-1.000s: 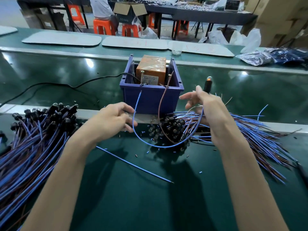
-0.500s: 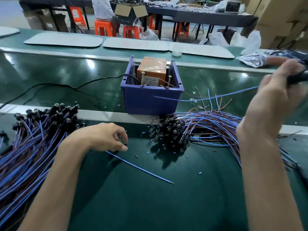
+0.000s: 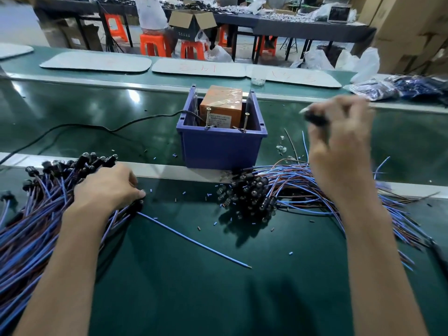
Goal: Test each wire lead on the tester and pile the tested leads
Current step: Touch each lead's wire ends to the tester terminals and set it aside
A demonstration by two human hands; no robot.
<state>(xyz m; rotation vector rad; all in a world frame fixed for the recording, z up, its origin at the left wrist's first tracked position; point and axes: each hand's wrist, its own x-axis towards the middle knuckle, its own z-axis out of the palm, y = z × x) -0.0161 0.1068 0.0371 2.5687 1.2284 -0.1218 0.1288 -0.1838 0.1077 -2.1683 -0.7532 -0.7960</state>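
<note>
Right hand [image 3: 339, 146] at 2 o'clock pinches a lead [image 3: 315, 120] by its black socket, near the untested heap [image 3: 303, 180] at 3 o'clock. Left hand [image 3: 109, 187] curls over the tested pile [image 3: 36, 221] at 9 o'clock, grip unclear. Wire looks light, floppy, tangle-prone; take the stiff socket.

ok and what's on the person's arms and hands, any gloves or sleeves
The left arm and right arm are bare, no sleeves in view. The left hand and right hand have no gloves, and no watch, band or ring shows. The right hand's fingers are blurred, so a thin ring there can't be ruled out.
</note>
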